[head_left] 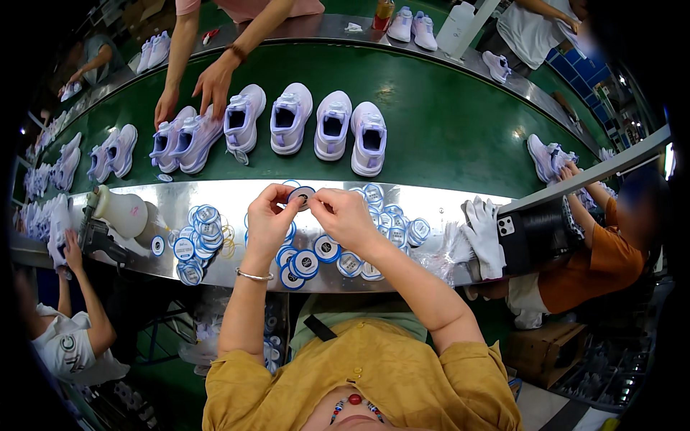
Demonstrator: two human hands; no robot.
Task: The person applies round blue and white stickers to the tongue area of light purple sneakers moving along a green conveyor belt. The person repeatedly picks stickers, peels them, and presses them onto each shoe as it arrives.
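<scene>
Between my hands is a round hang tag (301, 197) with a dark middle and a pale rim. My left hand (270, 215) pinches it by its edge. At its right side the fingertips of my right hand (346, 221) are pressed together; what they grip, perhaps the tag's edge or a thin string, is too small to tell. Below lie loose round tags (327, 248) with blue rims, some dark and some white in the middle. More white tags (395, 223) spread to the right. Another pile of tags (198, 241) with thin yellow strings lies to the left.
Pale lilac sneakers (333, 126) stand on the green conveyor belt (445, 122) beyond the metal ledge (460, 190). Across it, another person's hands (213, 86) touch a pair. A tagging tool (100, 230) and white bottle (123, 213) sit left; gloves (483, 237) and a phone (507, 228) right.
</scene>
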